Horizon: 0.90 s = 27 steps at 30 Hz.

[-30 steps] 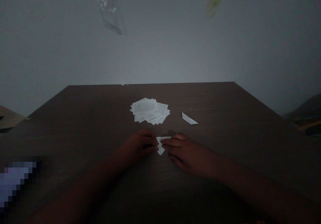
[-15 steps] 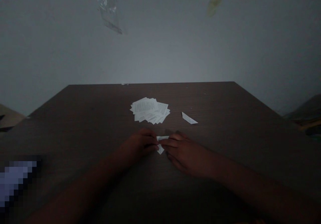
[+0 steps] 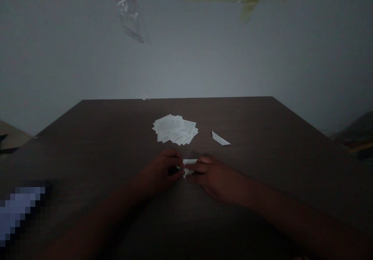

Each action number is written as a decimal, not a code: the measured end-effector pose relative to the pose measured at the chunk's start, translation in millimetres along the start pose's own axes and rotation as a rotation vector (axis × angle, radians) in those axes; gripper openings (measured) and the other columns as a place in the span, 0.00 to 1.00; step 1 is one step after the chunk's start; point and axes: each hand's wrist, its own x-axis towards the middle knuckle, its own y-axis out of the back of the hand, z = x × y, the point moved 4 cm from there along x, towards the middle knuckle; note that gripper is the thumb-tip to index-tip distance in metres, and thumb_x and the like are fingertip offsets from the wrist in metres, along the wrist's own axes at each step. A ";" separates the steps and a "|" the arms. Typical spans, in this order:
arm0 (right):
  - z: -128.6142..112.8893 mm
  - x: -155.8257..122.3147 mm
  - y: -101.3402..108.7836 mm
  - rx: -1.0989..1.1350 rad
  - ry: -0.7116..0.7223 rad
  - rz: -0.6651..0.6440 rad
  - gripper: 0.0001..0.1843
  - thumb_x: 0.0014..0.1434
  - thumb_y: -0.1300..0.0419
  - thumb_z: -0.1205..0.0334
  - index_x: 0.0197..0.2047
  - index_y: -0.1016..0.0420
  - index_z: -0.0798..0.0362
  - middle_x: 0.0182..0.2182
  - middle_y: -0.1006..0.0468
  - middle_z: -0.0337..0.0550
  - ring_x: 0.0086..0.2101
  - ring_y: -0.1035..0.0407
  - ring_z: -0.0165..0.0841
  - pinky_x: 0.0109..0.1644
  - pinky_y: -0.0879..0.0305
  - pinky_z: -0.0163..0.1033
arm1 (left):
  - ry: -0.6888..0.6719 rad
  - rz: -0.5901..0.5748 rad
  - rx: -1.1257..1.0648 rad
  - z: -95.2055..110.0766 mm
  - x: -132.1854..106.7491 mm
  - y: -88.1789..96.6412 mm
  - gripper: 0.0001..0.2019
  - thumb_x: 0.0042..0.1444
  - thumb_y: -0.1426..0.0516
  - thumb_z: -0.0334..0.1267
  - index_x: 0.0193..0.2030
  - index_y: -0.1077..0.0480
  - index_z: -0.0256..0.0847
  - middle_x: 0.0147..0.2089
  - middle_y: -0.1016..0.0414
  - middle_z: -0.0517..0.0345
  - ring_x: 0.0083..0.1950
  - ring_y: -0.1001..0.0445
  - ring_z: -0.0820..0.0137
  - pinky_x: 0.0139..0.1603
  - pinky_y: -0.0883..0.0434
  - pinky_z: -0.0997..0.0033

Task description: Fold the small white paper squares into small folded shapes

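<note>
A small folded white paper piece [image 3: 189, 165] lies on the dark wooden table [image 3: 262, 167] between my two hands. My left hand [image 3: 163, 171] pinches its left side with curled fingers. My right hand [image 3: 210, 176] presses and pinches its right side, fingertips meeting those of the left. Most of the paper is hidden under the fingers; only a strip along its far edge and a bit at the middle show.
A fanned pile of several printed paper slips [image 3: 175, 129] lies just beyond my hands. One folded triangular slip [image 3: 220, 138] rests to the right of the pile. A blurred pale object [image 3: 17, 211] sits at the lower left. Clear plastic [image 3: 129, 15] hangs on the wall.
The hands have closed in over the paper piece. Its lower point, visible before, is now folded up or covered by the fingers.
</note>
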 end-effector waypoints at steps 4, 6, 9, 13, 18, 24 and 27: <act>-1.9 -1.4 -2.9 -0.064 -0.001 -0.031 0.27 0.81 0.29 0.70 0.79 0.12 0.52 0.82 0.15 0.55 0.67 0.16 0.56 0.73 0.17 0.64 | 0.029 0.015 0.021 3.1 -1.0 1.7 0.05 0.74 0.29 0.36 0.52 0.10 0.47 0.65 0.13 0.50 0.69 0.15 0.51 0.78 0.18 0.51; -4.4 -1.4 -4.2 -0.089 -0.019 -0.043 0.32 0.81 0.28 0.68 0.84 0.16 0.52 0.83 0.17 0.58 0.70 0.17 0.59 0.75 0.18 0.68 | 0.033 0.022 0.026 3.7 -1.1 1.8 0.06 0.73 0.29 0.35 0.53 0.10 0.47 0.65 0.13 0.51 0.70 0.15 0.51 0.79 0.19 0.50; -8.7 -0.4 -4.7 -0.107 -0.046 -0.060 0.32 0.83 0.30 0.66 0.86 0.18 0.52 0.84 0.18 0.61 0.70 0.17 0.61 0.75 0.18 0.71 | 0.040 0.026 0.014 0.5 0.2 1.1 0.05 0.71 0.28 0.35 0.51 0.11 0.48 0.64 0.12 0.51 0.68 0.15 0.50 0.78 0.17 0.46; -10.2 0.5 -4.1 -0.078 -0.070 -0.077 0.30 0.83 0.29 0.66 0.83 0.15 0.50 0.82 0.16 0.59 0.72 0.17 0.60 0.77 0.19 0.70 | 0.074 0.048 0.020 -7.9 3.6 5.5 0.02 0.73 0.29 0.36 0.46 0.13 0.48 0.61 0.12 0.49 0.65 0.15 0.50 0.76 0.16 0.44; -5.7 -1.7 -6.2 -0.025 -0.079 -0.056 0.30 0.80 0.27 0.65 0.82 0.14 0.47 0.82 0.15 0.58 0.73 0.19 0.60 0.80 0.23 0.71 | 0.143 0.077 0.079 -15.3 5.6 21.3 0.05 0.71 0.31 0.37 0.41 0.17 0.46 0.57 0.13 0.49 0.60 0.14 0.49 0.71 0.15 0.43; 2.3 -4.2 -8.0 0.036 -0.078 -0.023 0.29 0.80 0.29 0.70 0.80 0.12 0.45 0.82 0.14 0.53 0.71 0.19 0.58 0.77 0.21 0.68 | 0.097 0.090 0.129 -5.6 -0.3 31.0 0.05 0.72 0.36 0.32 0.45 0.18 0.46 0.58 0.14 0.49 0.59 0.14 0.51 0.67 0.13 0.49; 6.9 -4.4 -5.2 0.096 -0.078 -0.008 0.29 0.80 0.33 0.74 0.78 0.11 0.44 0.82 0.14 0.47 0.68 0.17 0.53 0.73 0.20 0.62 | -0.005 0.072 0.131 9.6 -5.2 21.9 0.09 0.71 0.36 0.29 0.51 0.18 0.47 0.62 0.14 0.50 0.64 0.14 0.52 0.71 0.13 0.50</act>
